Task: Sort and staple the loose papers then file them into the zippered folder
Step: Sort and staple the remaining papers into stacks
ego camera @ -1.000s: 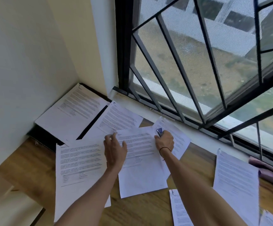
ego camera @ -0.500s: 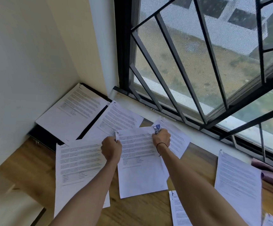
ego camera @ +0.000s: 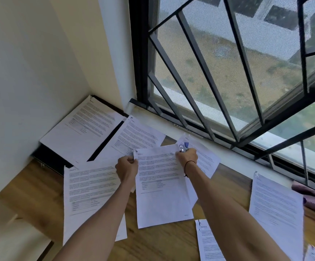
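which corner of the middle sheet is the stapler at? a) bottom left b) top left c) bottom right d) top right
d: the right hand holds the stapler at the top right corner of the middle sheet, while the left hand pinches its top left edge.

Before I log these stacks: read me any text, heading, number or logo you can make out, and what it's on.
Nothing can be read.
Centre sheet, pinched by the left hand: printed lines and a short heading, too blurred.
Other sheets on the table: print too small.
Stapler in the right hand: no visible marking.
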Tool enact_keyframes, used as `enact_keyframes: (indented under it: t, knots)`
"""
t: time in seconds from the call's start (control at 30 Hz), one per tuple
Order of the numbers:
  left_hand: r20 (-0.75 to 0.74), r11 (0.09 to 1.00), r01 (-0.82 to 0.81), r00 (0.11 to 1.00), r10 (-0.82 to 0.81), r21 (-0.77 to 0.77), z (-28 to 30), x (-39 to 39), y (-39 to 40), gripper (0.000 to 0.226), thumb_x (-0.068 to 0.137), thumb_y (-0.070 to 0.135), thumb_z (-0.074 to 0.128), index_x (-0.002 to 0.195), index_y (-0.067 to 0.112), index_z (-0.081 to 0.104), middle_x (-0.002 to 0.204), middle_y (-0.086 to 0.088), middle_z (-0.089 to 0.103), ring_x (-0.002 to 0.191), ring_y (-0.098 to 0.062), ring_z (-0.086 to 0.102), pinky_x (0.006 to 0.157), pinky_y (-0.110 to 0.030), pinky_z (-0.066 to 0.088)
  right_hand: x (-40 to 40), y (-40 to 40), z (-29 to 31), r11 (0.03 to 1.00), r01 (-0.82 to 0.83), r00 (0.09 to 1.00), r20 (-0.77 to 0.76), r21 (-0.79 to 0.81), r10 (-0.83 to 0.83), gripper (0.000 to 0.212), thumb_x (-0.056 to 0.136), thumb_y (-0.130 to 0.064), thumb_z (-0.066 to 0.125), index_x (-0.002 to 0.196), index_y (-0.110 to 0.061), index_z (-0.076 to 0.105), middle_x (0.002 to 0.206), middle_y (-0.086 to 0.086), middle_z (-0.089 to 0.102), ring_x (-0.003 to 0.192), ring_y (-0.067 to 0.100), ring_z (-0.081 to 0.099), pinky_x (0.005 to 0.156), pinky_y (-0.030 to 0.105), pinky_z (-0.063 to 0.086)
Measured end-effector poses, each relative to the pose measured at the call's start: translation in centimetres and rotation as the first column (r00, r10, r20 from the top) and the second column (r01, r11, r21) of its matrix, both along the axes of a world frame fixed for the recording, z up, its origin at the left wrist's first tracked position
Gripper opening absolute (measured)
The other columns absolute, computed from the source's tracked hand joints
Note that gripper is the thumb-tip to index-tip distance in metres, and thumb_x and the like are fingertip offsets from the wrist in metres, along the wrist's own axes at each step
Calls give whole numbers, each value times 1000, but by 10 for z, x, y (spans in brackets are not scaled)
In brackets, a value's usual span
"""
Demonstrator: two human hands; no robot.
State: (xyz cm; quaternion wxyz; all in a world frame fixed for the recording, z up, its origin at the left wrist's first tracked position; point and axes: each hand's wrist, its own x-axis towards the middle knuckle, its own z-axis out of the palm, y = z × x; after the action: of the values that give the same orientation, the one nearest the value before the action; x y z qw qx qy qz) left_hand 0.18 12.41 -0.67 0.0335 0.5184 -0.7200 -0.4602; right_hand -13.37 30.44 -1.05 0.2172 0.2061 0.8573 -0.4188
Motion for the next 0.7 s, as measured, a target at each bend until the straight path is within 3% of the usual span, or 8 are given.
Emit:
enact_keyframes:
  t: [0.17,0.27,0.4,0.57,0.7]
  knots:
    - [-69,987,80,995,-71,142,5,-2,-1,17,102,30,61,108,15,65,105,-4,71,96,-25,67,86,-41,59,1,3,-1,994,28,999,-28,-105,-31,17,82,-19,75,79,-16,59,81,7,62,73,24,58,67,40,52]
    - [-146,978,162,979,-143,130,18,-3,2,23,108,36,47,117,15,53,110,-3,63,97,-23,62,86,-41,55,7,7,9,971,27,993,-106,-237,-53,22,82,-17,79,76,-17,58,73,3,58,67,22,53,62,36,45]
    - [-346,987,136,933,-99,85,50,-6,6,23,108,36,46,112,14,52,100,-2,62,82,-16,57,66,-30,46,14,14,39,887,-8,957,-262,-461,-128,24,85,-13,79,74,-13,58,63,3,47,56,17,40,55,30,38]
    - [-568,990,138,818,-92,38,103,-11,15,27,109,37,44,109,10,49,78,5,53,55,0,43,57,-24,39,17,13,103,791,-94,893,-402,-605,-202,29,91,-3,73,69,-14,58,62,6,45,54,16,35,52,25,34]
    - [-678,989,148,725,-122,-20,144,-2,27,28,110,30,42,121,4,46,102,4,63,81,9,61,66,-11,48,30,13,147,716,-146,848,-459,-683,-265,27,94,0,70,74,-11,56,62,5,43,51,15,34,49,25,33]
